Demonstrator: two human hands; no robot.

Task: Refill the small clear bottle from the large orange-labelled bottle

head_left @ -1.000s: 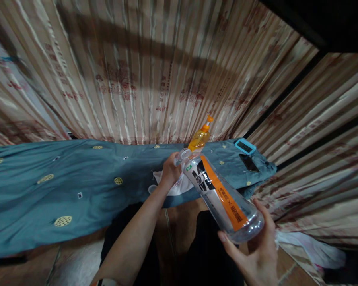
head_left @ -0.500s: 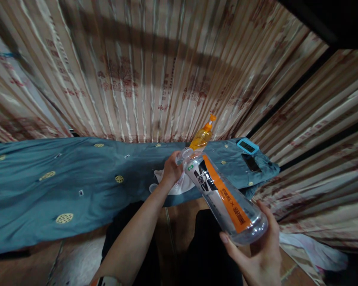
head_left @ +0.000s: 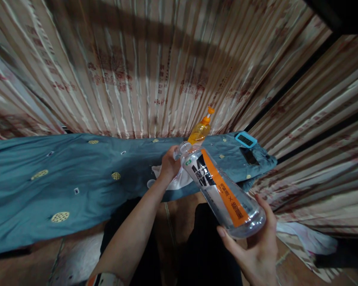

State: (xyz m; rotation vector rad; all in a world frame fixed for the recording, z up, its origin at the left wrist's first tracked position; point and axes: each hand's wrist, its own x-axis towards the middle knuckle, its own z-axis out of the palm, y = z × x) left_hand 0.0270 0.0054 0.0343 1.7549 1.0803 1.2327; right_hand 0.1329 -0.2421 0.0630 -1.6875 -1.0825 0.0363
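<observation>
on the teal, pineapple-print cloth-covered surface's (head_left: 89, 169) near side, a large clear plastic bottle with an orange, white and black label (head_left: 223, 194) is held aslant by two hands.
steady handling would suit it best: support the bottle's base firmly, keep its angle even, and guide the neck gently without squeezing the thin wall. the right hand (head_left: 255, 250) has its fingers spread wide, gripping around the base, thumb on the near side. the left hand (head_left: 170, 162), with a crumpled white cloth (head_left: 180, 182) behind it, has its fingers curled much closer, around a small, round, clear plastic piece (head_left: 184, 147) at the neck; whether they also press the neck is hard to tell.
</observation>
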